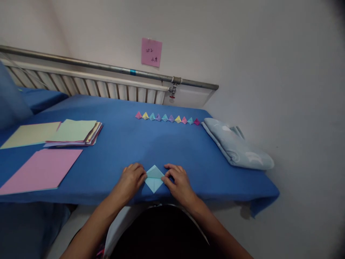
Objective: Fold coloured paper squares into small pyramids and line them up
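A light blue square of origami paper (154, 178) lies on the blue cloth near the front edge, one corner toward me. Creases cross it, and its far half looks slightly darker than the near half. My left hand (133, 178) pinches the left corner between thumb and fingers. At the opposite corner, my right hand (177, 180) has its thumb on the paper, with the index finger curled close to it. Beyond the hands runs a row of small folded paper pieces (164, 118) in pink, yellow, teal and purple.
At left lie a stack of coloured paper (74, 130), yellow sheets (31, 134) and pink sheets (41, 171). A folded light blue blanket (237, 144) rests at right. Behind the blue-covered table (113, 158) are a radiator (107, 88), a pipe (94, 64) and a pink wall note (151, 52).
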Motion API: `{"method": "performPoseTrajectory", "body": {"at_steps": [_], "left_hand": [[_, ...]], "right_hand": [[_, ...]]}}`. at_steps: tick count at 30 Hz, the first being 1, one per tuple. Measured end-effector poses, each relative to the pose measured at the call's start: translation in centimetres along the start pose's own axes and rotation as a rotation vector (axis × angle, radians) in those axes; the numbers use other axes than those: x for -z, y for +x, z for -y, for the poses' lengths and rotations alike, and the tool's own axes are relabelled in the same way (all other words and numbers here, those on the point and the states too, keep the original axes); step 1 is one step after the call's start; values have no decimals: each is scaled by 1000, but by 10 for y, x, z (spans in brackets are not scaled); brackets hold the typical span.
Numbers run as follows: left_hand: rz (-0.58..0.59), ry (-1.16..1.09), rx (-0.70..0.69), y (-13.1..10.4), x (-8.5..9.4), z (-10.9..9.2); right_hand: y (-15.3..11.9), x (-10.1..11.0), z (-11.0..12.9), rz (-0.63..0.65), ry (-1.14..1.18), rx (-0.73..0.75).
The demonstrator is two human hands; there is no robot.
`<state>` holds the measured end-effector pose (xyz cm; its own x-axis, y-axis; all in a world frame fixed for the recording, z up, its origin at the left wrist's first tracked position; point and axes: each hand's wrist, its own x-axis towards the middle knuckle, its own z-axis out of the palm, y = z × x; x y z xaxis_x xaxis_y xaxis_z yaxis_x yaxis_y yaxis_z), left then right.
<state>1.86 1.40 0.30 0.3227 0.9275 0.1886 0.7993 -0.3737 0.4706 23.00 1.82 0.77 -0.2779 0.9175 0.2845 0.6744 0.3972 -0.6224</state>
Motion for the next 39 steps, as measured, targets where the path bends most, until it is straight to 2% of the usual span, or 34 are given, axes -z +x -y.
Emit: {"method": "performPoseTrajectory", "body": {"at_steps": [17, 39], "left_hand": [[51, 64, 194, 9, 10, -19], [60, 148, 246, 12, 13, -21]], "right_hand": [[3, -2, 6, -33, -25, -61], [4, -3, 6, -46, -35, -69]]}}
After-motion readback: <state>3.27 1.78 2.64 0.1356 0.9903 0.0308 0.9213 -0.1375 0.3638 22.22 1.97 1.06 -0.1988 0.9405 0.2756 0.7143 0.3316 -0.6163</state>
